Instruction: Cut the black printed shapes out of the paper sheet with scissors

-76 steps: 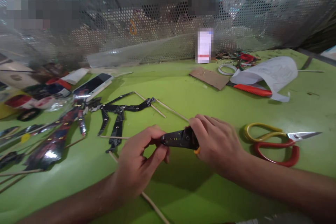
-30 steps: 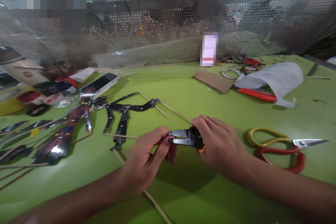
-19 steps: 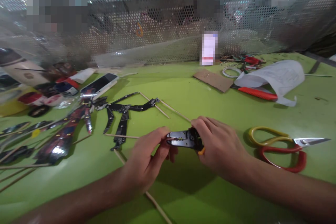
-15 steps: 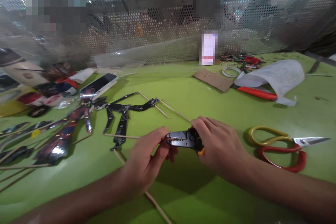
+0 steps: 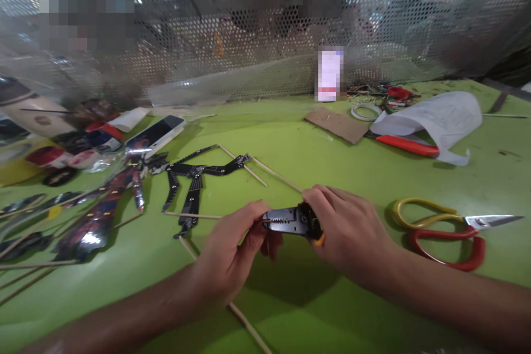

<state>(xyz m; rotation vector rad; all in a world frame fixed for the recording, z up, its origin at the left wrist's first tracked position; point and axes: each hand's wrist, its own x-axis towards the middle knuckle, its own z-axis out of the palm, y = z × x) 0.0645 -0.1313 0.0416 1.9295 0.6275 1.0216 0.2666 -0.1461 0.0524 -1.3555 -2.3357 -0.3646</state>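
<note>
Nearest us, a stick (image 5: 249, 329) slants across the bench (image 5: 274, 138) toward its near edge, passing beneath the left hand (image 5: 232, 249); above it that hand's thumb and forefinger meet the nose of the pliers (image 5: 286, 221), but we cannot tell whether they are clamped on it, on something small hidden there, or merely set against it. The right hand (image 5: 346, 227) has its fingers clamped round the handles; the pliers lie level between the hands, over the near middle of the bench, notched edge in our sight.

To work this well, we should steady the nose with light fingertips, keep skin out of the bite, and let the right hand squeeze slowly; we should also watch the sticks near both hands, since a tug could probably drag the black puppet (image 5: 193, 188), which lies flat just beyond the left hand.

Toward the right edge, the scissors (image 5: 440, 227) lie with blades pointing outward; toward the left edge spreads a red puppet (image 5: 91, 221), with a white phone (image 5: 164, 133) beyond; farther off are the cardboard (image 5: 338, 126) and curled paper (image 5: 440, 119); by the far edge a lit screen (image 5: 329, 74) stands upright before the mesh (image 5: 265, 38).
</note>
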